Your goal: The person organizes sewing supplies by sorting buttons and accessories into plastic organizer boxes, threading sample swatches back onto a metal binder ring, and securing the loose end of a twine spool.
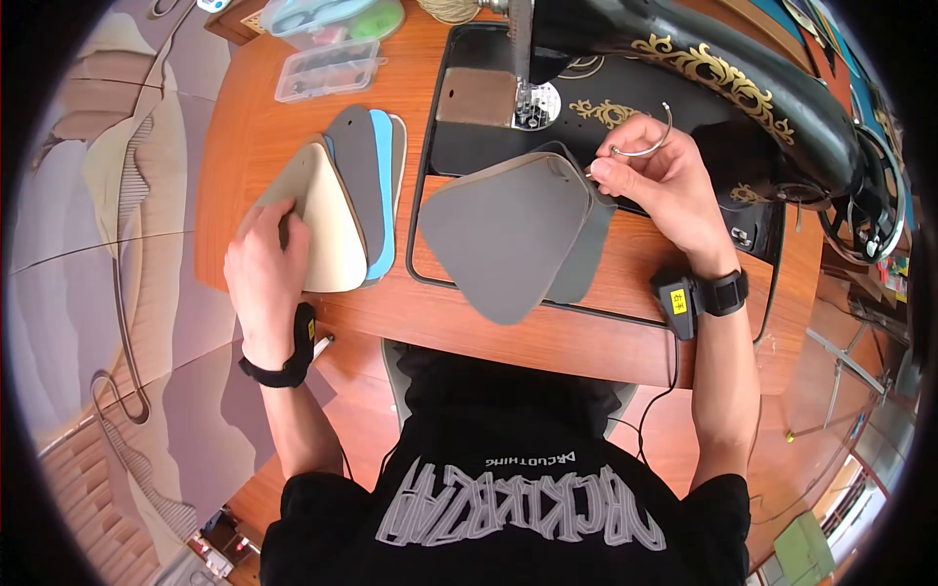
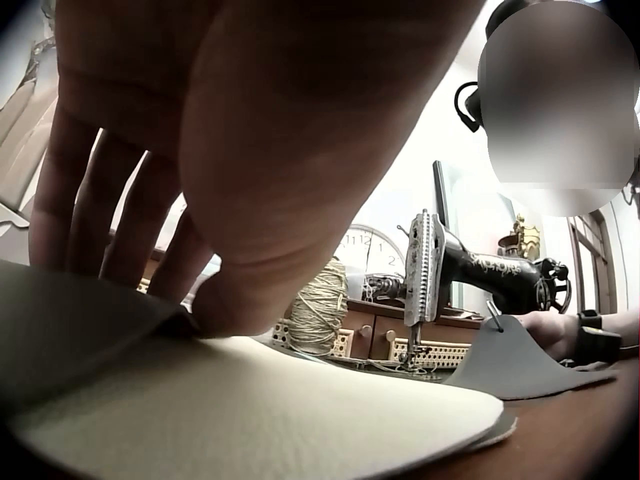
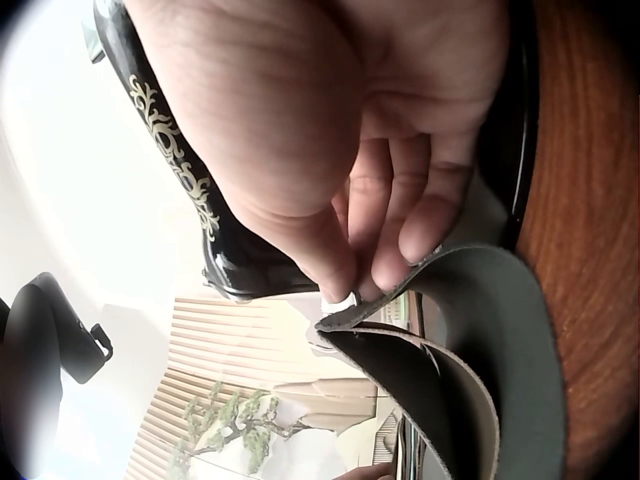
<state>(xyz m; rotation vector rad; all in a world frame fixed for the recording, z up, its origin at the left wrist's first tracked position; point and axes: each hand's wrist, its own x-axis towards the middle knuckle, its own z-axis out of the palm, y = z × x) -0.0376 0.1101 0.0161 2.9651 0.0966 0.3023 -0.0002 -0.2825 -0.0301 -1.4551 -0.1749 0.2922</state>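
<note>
The left wrist view is mostly filled by the palm, and the right wrist view shows only fingertips and leather edges, so the metal ring (image 1: 640, 137) hooked over the right hand (image 1: 650, 176) is seen only from the head camera. The stacked grey leather pieces (image 1: 513, 234) are smooth, rounded triangles, dark outside and paler inside, lying on the wooden bench (image 1: 586, 337) just in front of the black sewing machine (image 1: 723, 73). The right hand's thumb and fingers (image 3: 400, 240) pinch their far right corner. To the left, a fan of cream, grey and blue pieces (image 1: 347, 210) lies flat; the left hand (image 1: 266, 278) presses on the cream one with straight fingers (image 2: 95, 200).
</note>
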